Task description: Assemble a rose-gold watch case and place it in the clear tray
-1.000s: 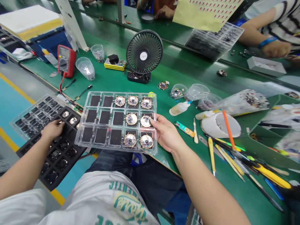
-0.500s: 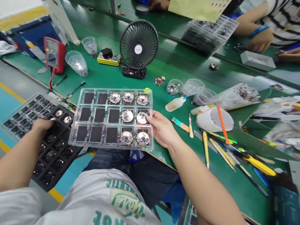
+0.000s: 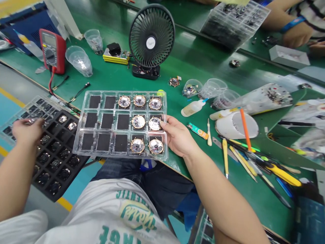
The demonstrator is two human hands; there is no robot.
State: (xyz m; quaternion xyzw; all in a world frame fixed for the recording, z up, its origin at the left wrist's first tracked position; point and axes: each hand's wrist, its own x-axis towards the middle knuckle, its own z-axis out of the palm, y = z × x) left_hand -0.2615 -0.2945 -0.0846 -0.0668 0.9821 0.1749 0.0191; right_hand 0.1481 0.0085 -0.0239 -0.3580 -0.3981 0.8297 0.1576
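My right hand [image 3: 179, 135] grips the right edge of a clear plastic tray [image 3: 121, 156], with the thumb on top. Several round, gold-rimmed watch faces [image 3: 138, 122] fill its right-hand pockets and one top-middle pocket; the other pockets show black padding. On the left, my left hand [image 3: 27, 130] is closed, fingertips together around a small shiny piece that looks like a watch face [image 3: 31, 120], partly covered by the fingers. The hand is above a black foam tray [image 3: 64, 135] with several watches in its slots. A second clear tray [image 3: 21, 108] with dark-filled pockets lies under and beyond it.
A black fan [image 3: 151, 39] stands at the back, a red multimeter [image 3: 52, 51] to its left. Plastic cups [image 3: 192, 88], a glue bottle [image 3: 193, 108], a lighter [image 3: 197, 130] and scattered hand tools [image 3: 254, 166] lie on the right. A co-worker's arm [image 3: 291, 30] is across the bench.
My left hand has lifted from the black foam tray and moved left and up, with the shiny piece between its fingers. My right hand still holds the clear tray in nearly the same place.
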